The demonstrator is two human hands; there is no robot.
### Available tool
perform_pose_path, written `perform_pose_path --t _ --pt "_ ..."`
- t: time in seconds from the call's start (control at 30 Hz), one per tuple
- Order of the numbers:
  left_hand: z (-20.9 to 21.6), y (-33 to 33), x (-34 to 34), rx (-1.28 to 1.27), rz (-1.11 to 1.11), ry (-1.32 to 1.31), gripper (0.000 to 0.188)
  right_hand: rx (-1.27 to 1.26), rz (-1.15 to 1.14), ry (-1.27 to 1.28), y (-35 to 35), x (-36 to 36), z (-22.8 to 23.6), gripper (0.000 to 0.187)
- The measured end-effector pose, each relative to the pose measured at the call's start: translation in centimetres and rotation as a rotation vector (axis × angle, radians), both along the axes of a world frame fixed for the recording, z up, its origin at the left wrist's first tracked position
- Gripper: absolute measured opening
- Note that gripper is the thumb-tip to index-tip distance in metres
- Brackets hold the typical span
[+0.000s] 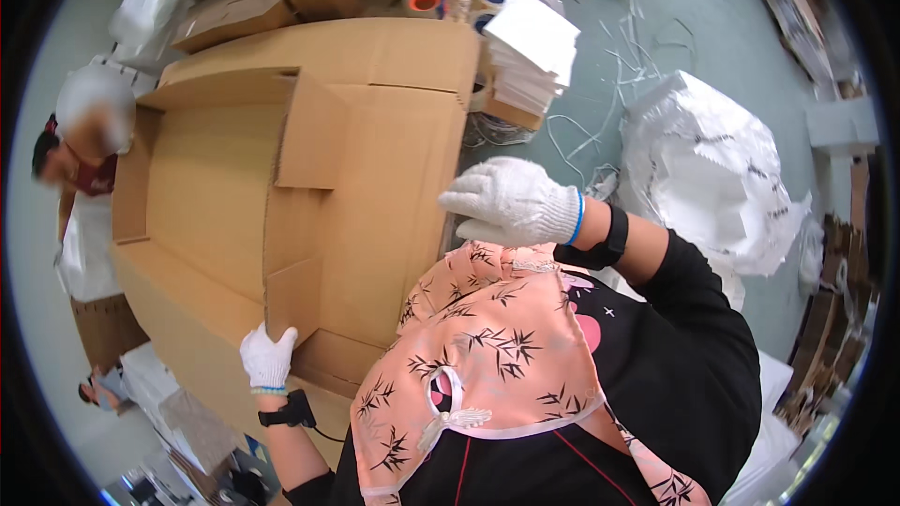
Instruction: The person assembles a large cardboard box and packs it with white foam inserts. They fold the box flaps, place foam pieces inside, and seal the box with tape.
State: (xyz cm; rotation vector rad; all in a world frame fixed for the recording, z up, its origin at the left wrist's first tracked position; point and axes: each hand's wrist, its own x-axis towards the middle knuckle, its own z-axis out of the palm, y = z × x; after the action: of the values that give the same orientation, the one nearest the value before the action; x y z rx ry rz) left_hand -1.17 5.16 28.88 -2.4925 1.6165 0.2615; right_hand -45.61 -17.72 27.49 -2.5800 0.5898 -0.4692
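A large open cardboard box (pixel 394 47) lies in front of me, and an upright cardboard panel (pixel 277 164) with folded flaps runs through it from far to near. My left hand (pixel 269 356), in a white knit glove, is closed on the near end of that panel, with the thumb on its right side. My right hand (pixel 511 201), gloved the same way, is at the box's right edge. Its fingers are stretched out and close together, pointing left, with nothing in them. Whether its fingertips touch the box I cannot tell.
Beyond the right edge stand rolls of tape (pixel 424 2) and a stack of white sheets (pixel 532 42). A big crumpled plastic bag (pixel 708 169) lies on the floor at right, near loose white straps. Another person (pixel 89 145) is at the far left. Flattened cardboard (pixel 816 319) is piled at the right.
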Motion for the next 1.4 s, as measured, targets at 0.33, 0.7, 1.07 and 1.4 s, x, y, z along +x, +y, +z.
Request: perform_pose_path --t 0.33,0.7,1.07,1.4 --pt "1.9 -1.6 9.4 0.071 0.105 0.126 0.042 0.729 -0.707 0.587 13.1 -12.7 -17.5 0.037" --pt "11.2 -7.3 -19.7 0.354 0.154 -0.674 0.063 1.034 -1.717 0.184 9.0 -45.4 -29.4 0.057" --pt "6.0 -18.6 -36.4 0.397 0.026 0.123 0.060 1.035 -2.356 -0.070 -7.1 -59.8 -35.7 0.078" --pt "2.0 -15.7 -35.9 0.599 0.365 0.453 0.052 1.204 -2.344 0.147 -12.9 -60.4 -36.6 0.074"
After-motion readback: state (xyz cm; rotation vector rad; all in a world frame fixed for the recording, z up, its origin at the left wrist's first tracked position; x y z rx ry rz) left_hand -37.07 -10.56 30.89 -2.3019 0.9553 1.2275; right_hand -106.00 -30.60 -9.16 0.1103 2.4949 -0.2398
